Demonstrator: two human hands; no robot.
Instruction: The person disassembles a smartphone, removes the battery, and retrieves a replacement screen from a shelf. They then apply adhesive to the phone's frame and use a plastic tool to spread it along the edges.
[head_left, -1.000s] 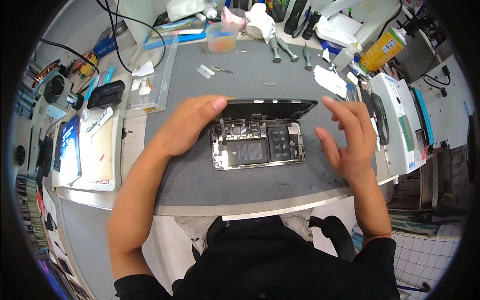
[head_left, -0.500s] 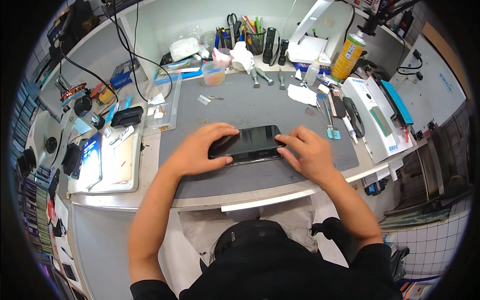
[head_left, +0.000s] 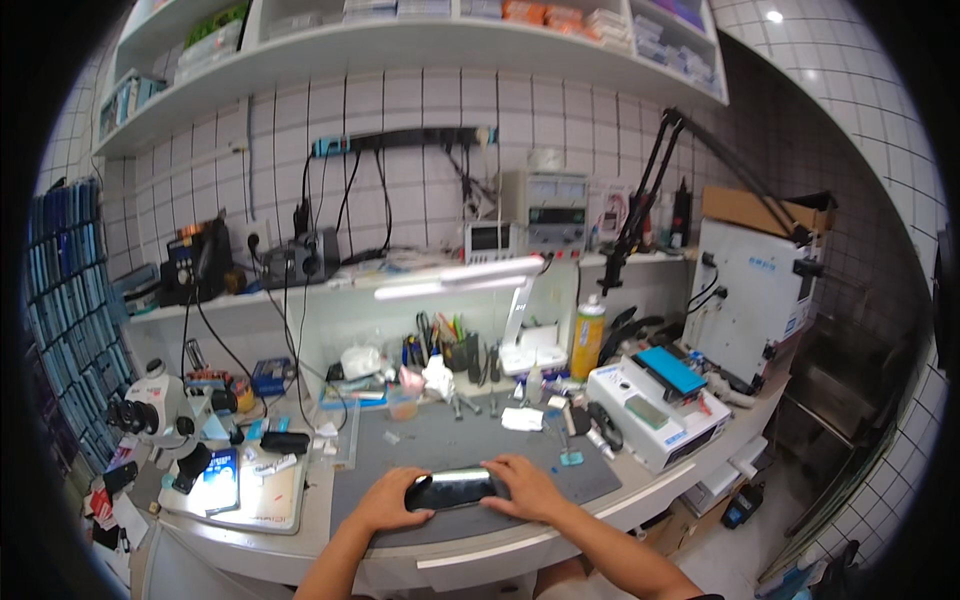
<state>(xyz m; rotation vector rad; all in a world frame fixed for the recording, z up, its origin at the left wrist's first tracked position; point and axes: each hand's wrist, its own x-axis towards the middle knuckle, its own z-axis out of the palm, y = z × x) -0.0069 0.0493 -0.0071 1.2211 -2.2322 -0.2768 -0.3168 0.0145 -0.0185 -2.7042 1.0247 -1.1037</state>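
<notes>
A dark smartphone (head_left: 453, 488) lies screen-up on the grey mat (head_left: 560, 485), near the front of the desk. My left hand (head_left: 393, 499) grips its left end, with fingers above and thumb below. My right hand (head_left: 523, 486) grips the right end, fingers curled at its edge. The phone's inside is hidden under the screen. Small metal tools (head_left: 470, 408) and a white paper piece (head_left: 522, 419) lie farther back on the mat.
A microscope (head_left: 165, 412) and a lit phone (head_left: 221, 480) stand left. A desk lamp (head_left: 515, 322), yellow spray can (head_left: 587, 338) and pen holder (head_left: 465, 352) are at the back; a white machine (head_left: 650, 420) is right. Shelves (head_left: 420, 50) hang above.
The raised screen has come down over the phone's exposed inside, and my right hand has closed on the phone's end. The view has tilted up to the shelves and wall.
</notes>
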